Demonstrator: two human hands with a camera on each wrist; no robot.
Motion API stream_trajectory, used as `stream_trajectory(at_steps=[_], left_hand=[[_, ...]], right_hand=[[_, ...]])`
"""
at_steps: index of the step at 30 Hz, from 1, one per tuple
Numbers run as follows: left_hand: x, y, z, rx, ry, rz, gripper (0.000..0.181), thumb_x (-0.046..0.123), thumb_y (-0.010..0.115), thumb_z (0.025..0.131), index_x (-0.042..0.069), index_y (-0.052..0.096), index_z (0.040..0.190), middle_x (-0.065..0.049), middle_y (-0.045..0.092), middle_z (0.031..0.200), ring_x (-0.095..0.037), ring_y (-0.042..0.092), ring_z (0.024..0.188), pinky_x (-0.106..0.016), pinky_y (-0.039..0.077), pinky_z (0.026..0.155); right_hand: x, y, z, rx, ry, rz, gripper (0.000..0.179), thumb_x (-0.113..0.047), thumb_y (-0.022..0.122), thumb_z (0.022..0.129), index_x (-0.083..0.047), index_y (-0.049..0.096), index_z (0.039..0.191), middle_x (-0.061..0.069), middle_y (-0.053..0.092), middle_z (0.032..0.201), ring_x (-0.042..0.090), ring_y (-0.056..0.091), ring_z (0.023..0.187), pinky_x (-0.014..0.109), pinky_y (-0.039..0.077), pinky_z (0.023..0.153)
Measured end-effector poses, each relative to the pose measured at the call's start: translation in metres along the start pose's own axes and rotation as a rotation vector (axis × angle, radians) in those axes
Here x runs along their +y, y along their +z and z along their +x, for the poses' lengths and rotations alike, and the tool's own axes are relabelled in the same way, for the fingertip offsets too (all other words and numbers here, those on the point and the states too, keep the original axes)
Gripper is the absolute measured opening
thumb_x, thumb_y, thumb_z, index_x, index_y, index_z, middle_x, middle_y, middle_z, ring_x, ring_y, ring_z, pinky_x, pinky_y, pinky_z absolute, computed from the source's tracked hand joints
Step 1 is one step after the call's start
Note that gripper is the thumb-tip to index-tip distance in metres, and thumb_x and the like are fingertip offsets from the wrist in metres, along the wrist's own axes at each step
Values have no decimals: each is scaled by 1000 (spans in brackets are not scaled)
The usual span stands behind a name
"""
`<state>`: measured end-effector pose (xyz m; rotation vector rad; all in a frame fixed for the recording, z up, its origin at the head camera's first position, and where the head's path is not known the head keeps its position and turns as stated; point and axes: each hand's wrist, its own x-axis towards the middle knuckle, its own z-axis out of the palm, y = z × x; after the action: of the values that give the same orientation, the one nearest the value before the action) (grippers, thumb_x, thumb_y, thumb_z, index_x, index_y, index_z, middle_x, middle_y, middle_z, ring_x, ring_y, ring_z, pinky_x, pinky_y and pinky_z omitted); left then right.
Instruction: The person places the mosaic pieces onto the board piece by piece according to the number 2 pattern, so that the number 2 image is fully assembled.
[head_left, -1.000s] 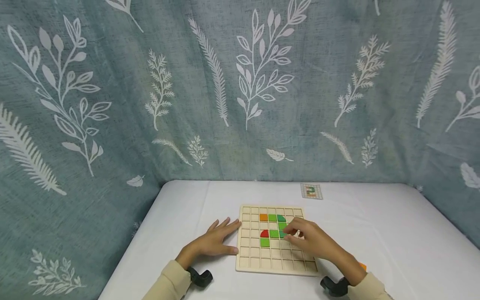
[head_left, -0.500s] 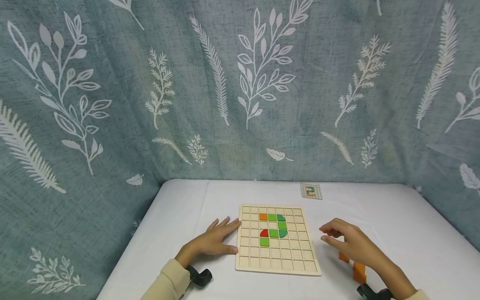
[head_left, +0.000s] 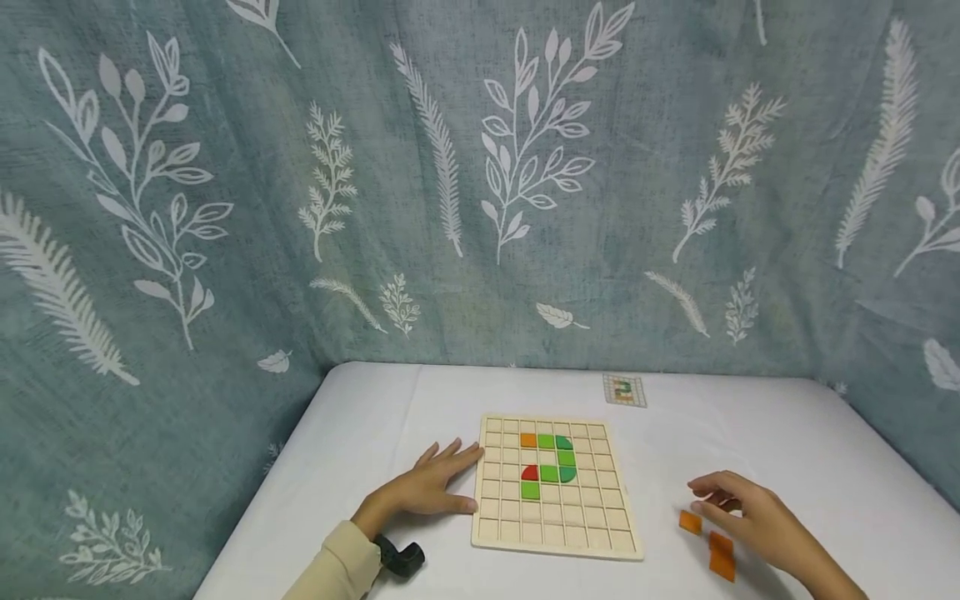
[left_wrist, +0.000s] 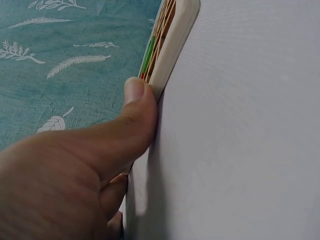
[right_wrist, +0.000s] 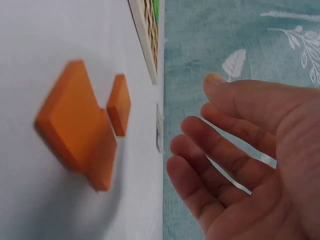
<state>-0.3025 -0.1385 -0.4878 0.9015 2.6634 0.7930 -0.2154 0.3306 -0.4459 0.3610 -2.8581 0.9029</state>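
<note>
A square wooden grid board [head_left: 600, 533] lies on the white table. Its cells hold an orange square tile [head_left: 528, 440], several green square tiles [head_left: 530, 491], a red quarter-round tile [head_left: 530, 472] and two dark green quarter-round ones. With fingers spread, my left hand [head_left: 429, 486] touches the board's left edge; the thumb rests on the rim in the left wrist view. My right hand [head_left: 750, 512] hovers beside a few loose orange tiles [head_left: 690, 522], its fingers slightly bent and nothing between them. In the right wrist view, two of those orange tiles [right_wrist: 72, 117] touch each other.
A small pattern card [head_left: 624, 390] showing a coloured figure on a grid lies behind the board. White cloth covers the table [head_left: 390, 400]. A leaf-patterned blue-green curtain [head_left: 450, 208] hangs along the back and sides.
My right hand has left the board and moved right, then down to the loose orange tiles. A dark green quarter-round tile now shows fully where the fingers were. My left hand stays put.
</note>
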Motion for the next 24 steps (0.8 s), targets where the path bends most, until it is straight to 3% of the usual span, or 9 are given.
stream_trajectory(at_steps=[5,9,12,17,24], left_hand=[[0,1,-1,-3,3,-6,90,55,69,88,14,30,158,-3,28,165,-31,14,156,-58,0,126],[1,0,0,-5,1,-6,90,56,69,88,16,29,159,-2,27,166,-29,12,157,-57,-2,126],[0,1,-1,-8,-2,-5,91,55,69,87,17,29,159,-1,26,166,-29,12,157,-57,-2,126],[0,1,-1,-1,-2,2,90,54,69,88,16,29,159,-2,26,166,-29,12,157,-56,-2,126],[2,-1,-1,-3,-4,2,89,53,70,88,15,30,158,-3,27,166,-31,13,157,-56,-1,127]], right_hand=[[9,-3,-3,-13,25,-25,26,-19,76,89,-5,70,110,6,72,106,-5,59,77,20,56,67],[14,-3,-2,-85,19,-34,27,-14,76,87,-3,69,111,6,71,105,-5,58,77,20,55,66],[14,1,-1,-132,14,-69,28,-19,77,87,-4,70,109,2,70,103,-2,60,81,21,56,68],[13,8,-2,-138,7,-124,31,-31,80,84,-9,73,105,-3,66,99,6,64,88,25,58,75],[15,13,-4,-126,-69,-180,33,-33,82,80,-12,74,104,-6,61,96,-1,55,84,23,54,72]])
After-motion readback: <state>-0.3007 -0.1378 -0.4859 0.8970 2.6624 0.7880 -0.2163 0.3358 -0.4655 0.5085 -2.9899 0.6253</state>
